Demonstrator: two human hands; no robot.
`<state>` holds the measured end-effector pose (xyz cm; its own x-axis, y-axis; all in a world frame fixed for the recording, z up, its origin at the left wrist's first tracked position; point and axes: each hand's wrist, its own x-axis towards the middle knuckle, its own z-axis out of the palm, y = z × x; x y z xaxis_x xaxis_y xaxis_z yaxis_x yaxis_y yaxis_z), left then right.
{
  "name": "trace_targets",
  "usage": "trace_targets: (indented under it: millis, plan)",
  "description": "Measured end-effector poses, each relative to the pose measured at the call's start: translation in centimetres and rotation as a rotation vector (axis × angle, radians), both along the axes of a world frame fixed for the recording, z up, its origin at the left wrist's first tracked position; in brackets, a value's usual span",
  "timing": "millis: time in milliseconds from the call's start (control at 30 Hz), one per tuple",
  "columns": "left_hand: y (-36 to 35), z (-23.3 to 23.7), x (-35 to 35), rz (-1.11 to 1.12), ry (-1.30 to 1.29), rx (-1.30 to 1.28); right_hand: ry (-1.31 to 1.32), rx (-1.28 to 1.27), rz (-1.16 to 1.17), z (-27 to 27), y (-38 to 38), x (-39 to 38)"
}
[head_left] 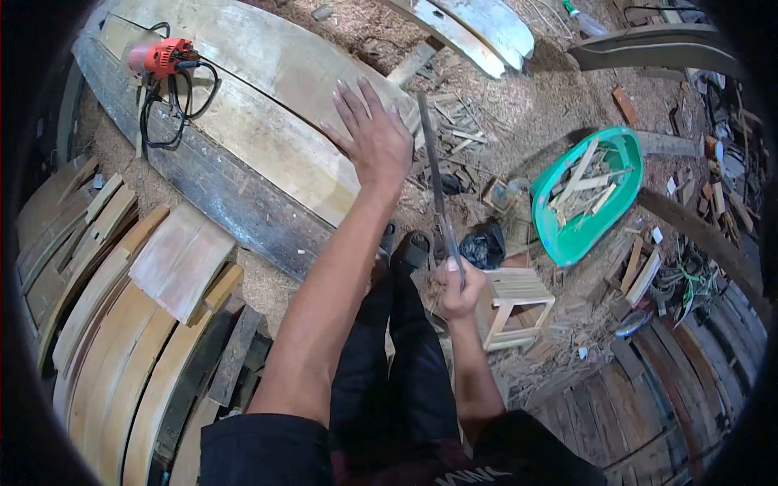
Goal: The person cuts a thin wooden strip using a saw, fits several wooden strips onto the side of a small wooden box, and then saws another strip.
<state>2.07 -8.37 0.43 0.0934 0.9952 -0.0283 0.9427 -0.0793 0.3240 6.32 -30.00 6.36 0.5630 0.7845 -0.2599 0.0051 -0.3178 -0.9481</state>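
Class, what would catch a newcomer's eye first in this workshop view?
The left hand spreads open over the broad curved plank at upper centre, while the right hand clasps a long thin metal bar. A red power tool lies on the plank top left; a green basin of wood scraps sits right.

Power tool (pixel 162 57) on long plank (pixel 267 121) at left, offcuts (pixel 585 182) in basin (pixel 571 243) at right, stool (pixel 515 304) before it

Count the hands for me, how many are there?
2. The left hand is spread open over the big curved plank; the right hand grips a thin metal bar. No other hands show.
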Motion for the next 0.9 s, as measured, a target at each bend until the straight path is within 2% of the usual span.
trace_targets:
  millis: [33,67,133,233,333,467,533,733,767,800,867,900]
  plan:
    - [0.0,0.0,-0.1,-0.009,0.005,0.001,0.061,-0.028,-0.03,0.6,-0.2,-0.1]
    - [-0.4,0.0,-0.2,-0.015,0.011,-0.008,0.148,-0.029,-0.041,-1.0,1.6,0.8]
    - [-0.1,0.0,-0.1,-0.008,0.017,0.004,0.045,0.003,0.024,-3.1,7.1,2.5]
    - [-0.1,0.1,0.0,-0.006,0.028,-0.003,-0.011,0.005,0.009,-1.9,5.3,1.5]
    - [0.7,0.0,0.1,0.005,0.022,0.018,0.104,0.013,-0.058,-2.1,-2.7,-1.0]
    - [0.7,0.6,0.1,0.006,0.039,-0.013,-0.071,-0.009,0.069,-2.9,5.5,2.2]
    - [1.0,0.8,0.2,0.015,0.027,-0.018,-0.019,-0.025,0.085,-3.2,6.0,2.3]
    - [1.9,0.4,0.4,0.032,0.013,0.0,0.061,0.025,-0.006,-0.1,0.4,0.2]
    - [1.5,0.4,0.3,0.022,0.018,-0.006,-0.006,0.046,0.016,-1.3,0.9,1.0]
    - [0.7,0.4,0.1,0.014,0.026,-0.015,0.015,-0.036,0.073,-2.2,2.5,2.0]
    - [0.6,0.5,0.0,0.004,0.032,-0.009,0.029,-0.053,0.086,-2.2,8.7,3.6]
    - [0.6,0.5,0.0,0.008,0.04,-0.001,0.003,-0.038,0.098,-2.2,8.7,3.5]
